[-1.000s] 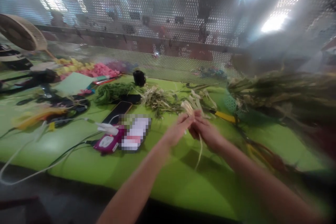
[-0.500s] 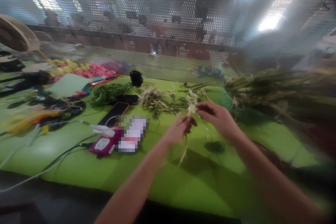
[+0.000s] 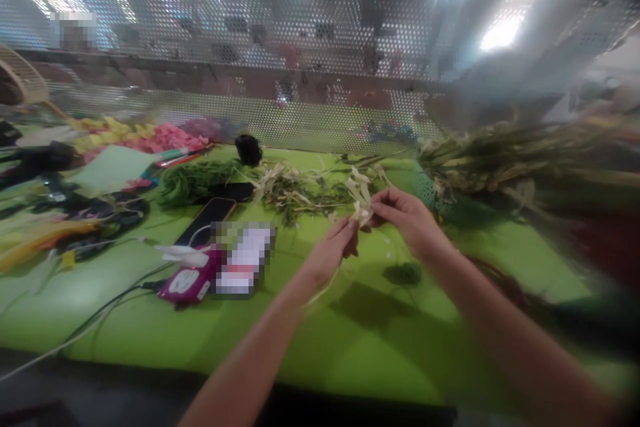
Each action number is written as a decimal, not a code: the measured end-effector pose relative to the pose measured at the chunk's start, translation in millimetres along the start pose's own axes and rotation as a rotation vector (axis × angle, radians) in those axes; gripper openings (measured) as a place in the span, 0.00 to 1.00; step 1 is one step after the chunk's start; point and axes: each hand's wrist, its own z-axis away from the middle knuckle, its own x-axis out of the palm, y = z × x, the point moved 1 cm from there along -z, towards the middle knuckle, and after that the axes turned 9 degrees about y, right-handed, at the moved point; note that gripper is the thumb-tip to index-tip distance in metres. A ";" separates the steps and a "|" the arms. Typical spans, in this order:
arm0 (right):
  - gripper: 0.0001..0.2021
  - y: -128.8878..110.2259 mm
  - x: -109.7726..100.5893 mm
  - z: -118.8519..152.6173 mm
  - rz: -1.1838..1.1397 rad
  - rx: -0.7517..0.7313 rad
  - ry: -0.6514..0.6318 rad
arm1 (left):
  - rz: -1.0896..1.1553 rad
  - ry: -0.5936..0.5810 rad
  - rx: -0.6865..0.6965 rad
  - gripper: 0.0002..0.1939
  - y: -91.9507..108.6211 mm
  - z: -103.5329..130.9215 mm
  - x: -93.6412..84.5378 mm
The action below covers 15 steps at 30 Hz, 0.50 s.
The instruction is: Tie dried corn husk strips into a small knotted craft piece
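Cream-coloured and blurred, the small pale piece (image 3: 361,213) sits between both hands above the green counter (image 3: 300,353), its lower end hidden by fingers. The left hand (image 3: 341,243) has a narrow grip around its base; the right hand (image 3: 406,215) pinches its upper edge between thumb and fingertips. A thin strand (image 3: 327,285) bends toward the left wrist (half a second ago it hung nearly straight down), and its upper end is hard to trace.

Pale dried strips (image 3: 285,187) lie just beyond the hands, with a green bundle (image 3: 193,181) and a black object (image 3: 249,149) farther left. A dark phone (image 3: 213,217) lies partly behind a magenta box (image 3: 187,282), beside a pixelated phone (image 3: 245,260). At right, long stems (image 3: 480,163) smear with blur, partly covering a green basket (image 3: 434,192). The fan (image 3: 25,77) is cut off at the left edge.
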 end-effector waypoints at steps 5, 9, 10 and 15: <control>0.11 4.1 1.9 0.6 -0.033 0.033 -0.004 | 0.053 0.024 0.027 0.18 -1.0 -2.5 -0.4; 0.13 5.3 4.5 2.7 -0.077 -0.004 -0.046 | 0.084 0.045 0.004 0.18 0.1 -3.0 2.5; 0.15 5.2 5.4 3.4 -0.075 -0.014 -0.060 | 0.093 0.049 0.002 0.18 0.6 -2.9 3.5; 0.14 5.3 7.6 5.0 0.007 -0.058 -0.011 | 0.046 0.055 -0.003 0.14 1.6 -1.5 5.8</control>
